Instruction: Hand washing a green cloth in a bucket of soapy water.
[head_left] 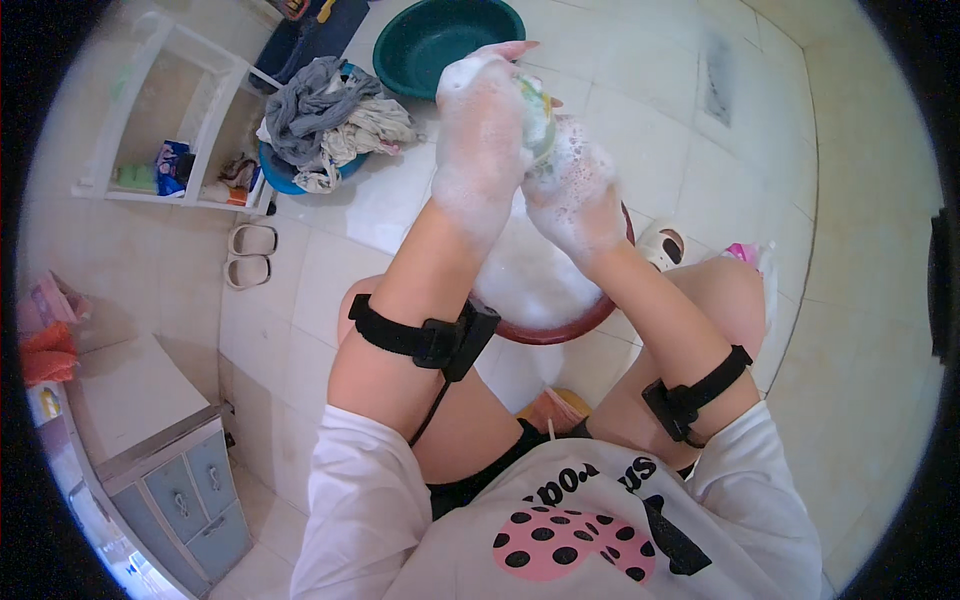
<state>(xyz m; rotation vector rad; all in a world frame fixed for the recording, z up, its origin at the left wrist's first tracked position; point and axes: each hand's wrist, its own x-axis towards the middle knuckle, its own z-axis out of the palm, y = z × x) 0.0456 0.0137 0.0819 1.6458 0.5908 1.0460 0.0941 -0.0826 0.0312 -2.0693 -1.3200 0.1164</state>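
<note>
Both my hands are raised above a dark red basin [570,325] full of white suds. My left hand [482,120] is coated in foam, its fingers pressed flat against a small wet yellow-green cloth item [540,112]. My right hand [572,195], also foamy, grips the same item from below and the right. The two hands press together around it. Black straps with small devices sit on both forearms.
A green basin [440,40] stands on the tiled floor beyond my hands. A blue basin [290,175] heaped with grey and white laundry [330,115] lies to the left, beside a white shelf rack [180,120]. Slippers [250,255] and a grey cabinet [180,470] are at the left.
</note>
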